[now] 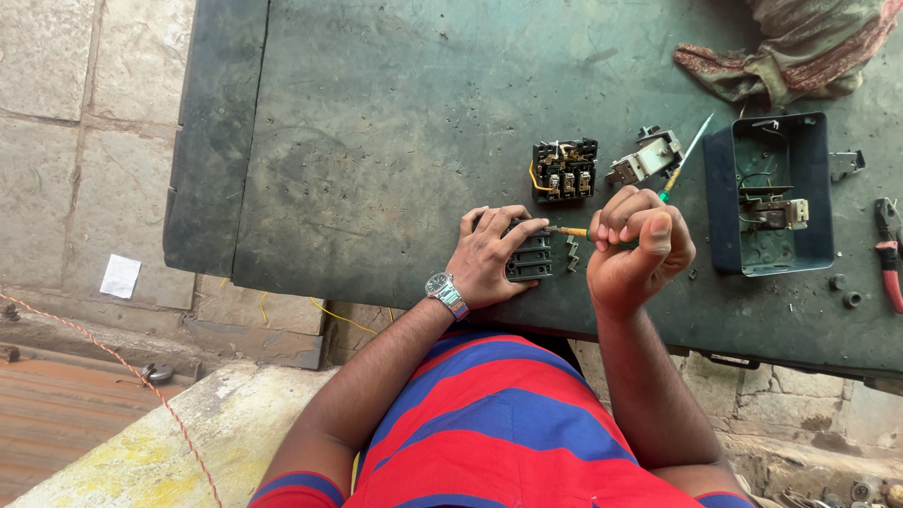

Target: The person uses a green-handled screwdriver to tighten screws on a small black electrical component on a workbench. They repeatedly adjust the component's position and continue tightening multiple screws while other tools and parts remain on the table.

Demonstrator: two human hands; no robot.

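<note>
Nearest of all, a red and blue striped shirt (499,423) fills the bottom of the view, and both forearms reach from it to the near edge of the dark green table (376,141).

The left hand (489,259), with a silver wristwatch (446,293) on its wrist, lies flat over a small black switch block (530,258), fingers spread across the top of the block and pressing it onto the table. Most of the block is hidden under those fingers; only its right side shows.

Just right of the block, the right hand (640,249) is curled tight around a screwdriver (567,230). Its metal shaft runs leftward and the tip meets the block's upper right corner beside the left fingertips. The handle is almost wholly buried in the fist, so its shape is hard to make out. A small grey metal clip (571,254) lies between the block and the right hand.

Beyond the block sits a second black switch unit (563,170) with brass terminals and a yellow wire. Right of that lie a grey metal mechanism (645,157) and a thin green-handled tester (685,157).

Farther right of the block stands an open blue metal box (818,188) with parts inside. Red-handled pliers (888,254) are cut off by the frame edge, and a crumpled cloth (800,47) lies at the far corner.
</note>
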